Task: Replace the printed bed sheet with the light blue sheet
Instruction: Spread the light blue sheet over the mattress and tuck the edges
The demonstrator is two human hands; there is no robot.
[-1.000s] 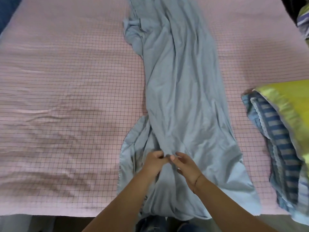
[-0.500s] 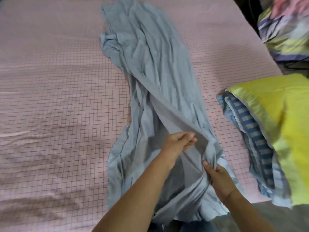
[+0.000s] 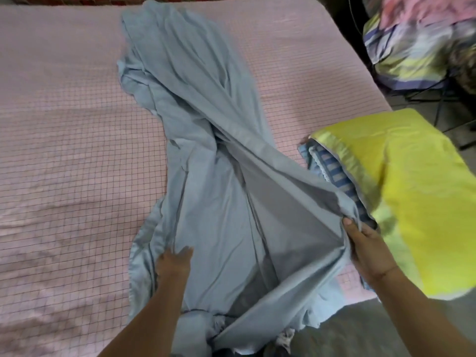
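My left hand [image 3: 173,264] and right hand [image 3: 368,251], both by the sheet [image 3: 219,202], have bare forearms; a thin band circles my right wrist.

The light blue sheet [image 3: 206,176] lies bunched in a long, wrinkled strip. Where the right hand [image 3: 368,248] pinches its edge, a fold lifts open, showing a shadowed underside. Left of that grip, the left hand [image 3: 173,264] rests flat on the cloth. The printed bed sheet [image 3: 417,39] sits crumpled and blurred, well beyond the grip.
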